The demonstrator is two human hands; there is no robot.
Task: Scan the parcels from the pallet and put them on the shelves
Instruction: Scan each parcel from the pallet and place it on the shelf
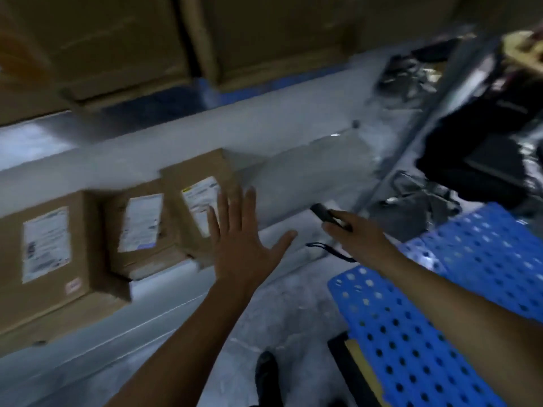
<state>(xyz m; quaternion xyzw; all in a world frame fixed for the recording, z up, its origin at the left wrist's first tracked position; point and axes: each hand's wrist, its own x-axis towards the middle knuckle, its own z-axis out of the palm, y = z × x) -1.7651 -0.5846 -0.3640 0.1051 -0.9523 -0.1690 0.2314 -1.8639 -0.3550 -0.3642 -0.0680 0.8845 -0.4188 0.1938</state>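
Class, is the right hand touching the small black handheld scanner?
Touching. The head view shows the right hand gripping the small black handheld scanner, whose front end sticks out.

Dim bluish light, heavy motion blur throughout, wide-angle bending at edges

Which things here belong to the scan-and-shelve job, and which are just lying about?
Job: scanner in the right hand; open left hand; three labelled parcels on the shelf; blue pallet.
Lying about: dark bags at right; large cartons above.
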